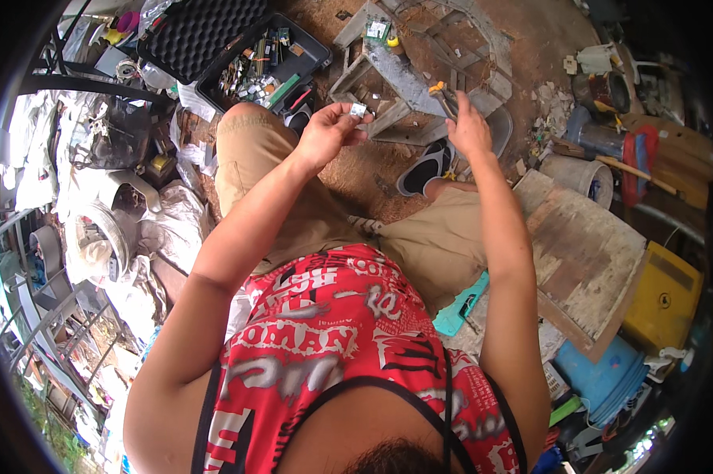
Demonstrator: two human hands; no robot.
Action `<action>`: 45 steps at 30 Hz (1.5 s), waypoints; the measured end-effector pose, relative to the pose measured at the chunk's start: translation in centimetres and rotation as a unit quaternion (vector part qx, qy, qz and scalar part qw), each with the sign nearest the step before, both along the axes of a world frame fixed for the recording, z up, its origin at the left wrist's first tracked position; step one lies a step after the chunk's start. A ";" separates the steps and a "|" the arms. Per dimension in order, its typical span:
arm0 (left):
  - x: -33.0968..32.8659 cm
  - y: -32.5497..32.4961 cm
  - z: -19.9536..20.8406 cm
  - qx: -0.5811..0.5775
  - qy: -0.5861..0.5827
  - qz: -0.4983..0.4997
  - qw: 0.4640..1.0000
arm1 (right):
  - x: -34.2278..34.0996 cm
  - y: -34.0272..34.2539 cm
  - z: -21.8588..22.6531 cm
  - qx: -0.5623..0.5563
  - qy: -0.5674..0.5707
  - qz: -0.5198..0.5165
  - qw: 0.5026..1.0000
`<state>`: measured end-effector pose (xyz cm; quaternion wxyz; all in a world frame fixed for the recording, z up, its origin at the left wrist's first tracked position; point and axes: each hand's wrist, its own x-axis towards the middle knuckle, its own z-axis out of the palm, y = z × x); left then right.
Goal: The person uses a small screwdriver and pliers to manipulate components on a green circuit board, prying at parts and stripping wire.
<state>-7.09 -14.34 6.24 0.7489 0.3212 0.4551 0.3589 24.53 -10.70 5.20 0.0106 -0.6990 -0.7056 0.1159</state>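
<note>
My left hand (330, 136) is raised over my left knee, its thumb and fingers pinching a small whitish-silver piece (358, 110) whose exact kind I cannot make out. To the right, my right hand (470, 128) is closed around a pair of pliers (445, 99) with dark metal and orange-yellow parts. Between and beyond the hands lies a grey, worn metal frame (408, 77) with a flat bar across it. On that bar are a green circuit board (377, 31) and a tool with a yellow-and-dark handle (395, 45). The pliers are close to the bar's near end.
An open black case (318, 52) with a foam-lined lid holds many small boards and parts at far left. White sacks and metal scrap crowd the left side. On the right are a wooden board (582, 253), a yellow container (663, 299), a blue bucket (603, 375) and a hammer-like wooden handle (637, 174).
</note>
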 end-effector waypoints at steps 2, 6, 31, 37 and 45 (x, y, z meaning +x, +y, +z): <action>0.2 0.3 0.8 -0.013 -0.021 0.006 1.000 | 0.2 -0.5 0.2 -0.056 0.170 -0.085 0.980; -0.4 -0.1 1.3 0.012 -0.064 -0.050 0.997 | -3.2 -5.8 4.2 -0.066 0.639 -0.204 0.738; 1.4 -4.4 7.8 0.082 -0.043 -0.024 0.995 | -7.2 -13.6 13.3 0.210 -0.022 0.155 0.965; 1.3 -4.6 8.5 0.114 -0.032 -0.061 0.991 | -7.2 -13.7 13.5 0.203 0.009 0.147 0.968; 2.6 -5.2 9.9 0.100 0.017 -0.003 0.995 | -6.8 -13.8 12.7 0.210 0.057 0.111 0.970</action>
